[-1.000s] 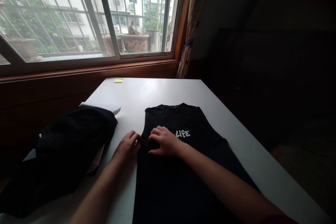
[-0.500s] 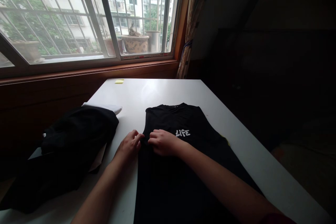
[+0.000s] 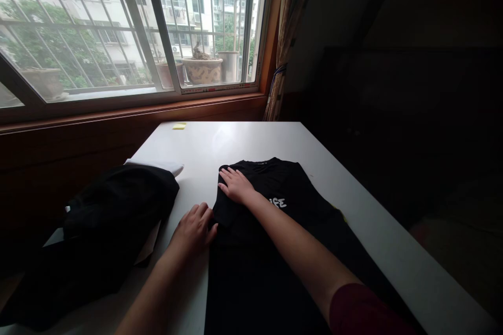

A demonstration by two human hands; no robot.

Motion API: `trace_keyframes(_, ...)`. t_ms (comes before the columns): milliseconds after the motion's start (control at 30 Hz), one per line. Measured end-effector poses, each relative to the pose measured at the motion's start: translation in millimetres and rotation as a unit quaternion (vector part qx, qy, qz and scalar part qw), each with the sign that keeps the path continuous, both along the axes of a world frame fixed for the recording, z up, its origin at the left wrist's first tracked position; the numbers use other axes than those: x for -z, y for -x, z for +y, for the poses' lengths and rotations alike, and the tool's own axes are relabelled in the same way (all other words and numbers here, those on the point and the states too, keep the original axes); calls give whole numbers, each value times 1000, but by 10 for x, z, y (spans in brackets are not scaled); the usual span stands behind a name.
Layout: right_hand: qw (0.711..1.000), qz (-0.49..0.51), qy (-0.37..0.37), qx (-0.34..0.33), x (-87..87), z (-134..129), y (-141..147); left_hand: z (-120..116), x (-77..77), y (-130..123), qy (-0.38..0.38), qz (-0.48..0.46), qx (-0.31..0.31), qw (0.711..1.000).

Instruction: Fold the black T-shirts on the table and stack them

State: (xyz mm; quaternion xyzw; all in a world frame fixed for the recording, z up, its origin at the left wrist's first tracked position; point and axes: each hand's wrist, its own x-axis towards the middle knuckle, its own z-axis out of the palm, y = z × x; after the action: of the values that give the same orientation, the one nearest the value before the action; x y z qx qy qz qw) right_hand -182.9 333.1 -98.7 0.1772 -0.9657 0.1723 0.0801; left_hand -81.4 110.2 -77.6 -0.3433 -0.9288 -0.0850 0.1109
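Note:
A black T-shirt (image 3: 251,261) with white lettering on the chest lies spread on the white table, its neckline toward the window. My right hand (image 3: 237,186) rests flat with fingers spread on the shirt's far left shoulder, and its forearm covers part of the lettering. At the shirt's left edge, my left hand (image 3: 194,227) has curled fingers closed on the fabric, thumb below the index finger. The fabric's lower part runs out of view at the bottom.
A heap of black clothing (image 3: 118,209) with a white piece (image 3: 157,163) beneath it lies on the table's (image 3: 259,138) left side. A yellow sticky note (image 3: 179,126) is near the far edge. Behind stand a barred window (image 3: 204,21) and a tied curtain (image 3: 280,63).
My right hand has moved up and away from beside my left hand, going from curled fingers to flat on the shoulder. My left hand has shifted slightly down along the edge.

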Motion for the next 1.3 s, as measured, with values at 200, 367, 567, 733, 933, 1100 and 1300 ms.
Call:
trace_keyframes(200,999,-10,-12,40,43,18,113,22,70,-22,19,21,-14,1000)
trace_keyframes(367,991,13,0,132,58,147,154,43,57,-14,22,28,-27,999)
trace_keyframes(567,980,52,8,192,59,420,105,27,19,13,17,7,-28,999)
trace_keyframes(733,976,93,3,199,28,719,-31,22,62,41,-6,-13,-43,999)
trace_keyframes(933,963,114,7,244,-40,1477,-259,36,91,33,-47,-2,-41,998)
trace_keyframes(1100,952,102,-9,289,17,2131,-593,65,96,53,-87,37,-40,995)
trace_keyframes(1300,964,51,-52,256,205,2412,-902,327,85,250,-80,26,-17,996)
